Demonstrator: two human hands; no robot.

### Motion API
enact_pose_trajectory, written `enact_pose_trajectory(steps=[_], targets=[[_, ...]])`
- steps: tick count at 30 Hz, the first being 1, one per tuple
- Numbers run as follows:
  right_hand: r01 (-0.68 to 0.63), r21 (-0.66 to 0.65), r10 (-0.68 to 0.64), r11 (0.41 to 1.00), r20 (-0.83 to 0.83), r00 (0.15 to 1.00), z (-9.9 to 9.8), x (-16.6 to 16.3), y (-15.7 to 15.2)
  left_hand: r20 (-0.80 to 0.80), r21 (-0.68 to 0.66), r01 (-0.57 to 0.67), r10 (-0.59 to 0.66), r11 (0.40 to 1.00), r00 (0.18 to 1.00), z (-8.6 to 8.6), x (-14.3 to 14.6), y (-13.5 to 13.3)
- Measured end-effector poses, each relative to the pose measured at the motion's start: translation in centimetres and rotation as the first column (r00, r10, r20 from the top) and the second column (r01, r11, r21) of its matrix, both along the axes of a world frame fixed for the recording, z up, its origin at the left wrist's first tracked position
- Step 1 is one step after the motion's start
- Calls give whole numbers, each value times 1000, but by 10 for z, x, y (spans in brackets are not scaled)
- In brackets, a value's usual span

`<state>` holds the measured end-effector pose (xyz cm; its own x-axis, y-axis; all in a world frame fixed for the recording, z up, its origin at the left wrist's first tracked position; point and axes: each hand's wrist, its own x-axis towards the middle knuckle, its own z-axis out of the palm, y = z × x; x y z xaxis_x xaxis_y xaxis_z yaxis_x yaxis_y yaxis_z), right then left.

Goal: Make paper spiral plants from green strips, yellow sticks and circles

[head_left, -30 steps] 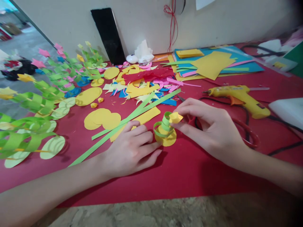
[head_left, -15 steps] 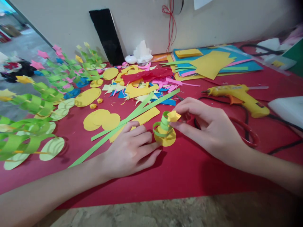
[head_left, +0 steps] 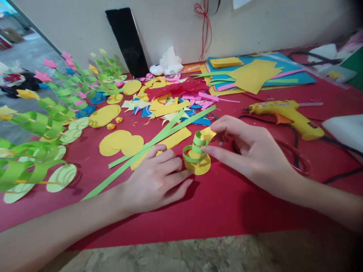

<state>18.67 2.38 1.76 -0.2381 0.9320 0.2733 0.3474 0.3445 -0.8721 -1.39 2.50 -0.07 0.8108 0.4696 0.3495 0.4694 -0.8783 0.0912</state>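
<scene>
Yellow paper star (head_left: pixel 207 134) | beside right hand (head_left: pixel 251 151) | glue gun (head_left: pixel 297 116) markings unreadable

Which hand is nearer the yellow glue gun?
Right: the right hand is left of the glue gun, on its near side; the left hand is farther left, past the green spiral.

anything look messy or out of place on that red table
Just the heap of paper scraps at the back middle: ragged, mixed colours, jumbled together, while the finished-looking green spirals are grouped at the left.
</scene>
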Motion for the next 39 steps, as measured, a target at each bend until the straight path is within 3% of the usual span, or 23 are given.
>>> enact_pose_trajectory(steps=[7,21,31,39], targets=[[-6,-65,3,998,-51,999,3,-1,1,-3,-4,1,-1,1000,1000,-2,0,-1],[70,-37,-71,997,-26,997,2,-4,1,0,-19,-4,4,1000,1000,0,-1,-1],[125,121,-142,985,143,979,2,-1,2,9,-18,-8,8,1000,1000,-1,-1,-1],[108,216,-145,970,164,976,1,-1,4,18,-18,1,-1,1000,1000,-2,-1,0]])
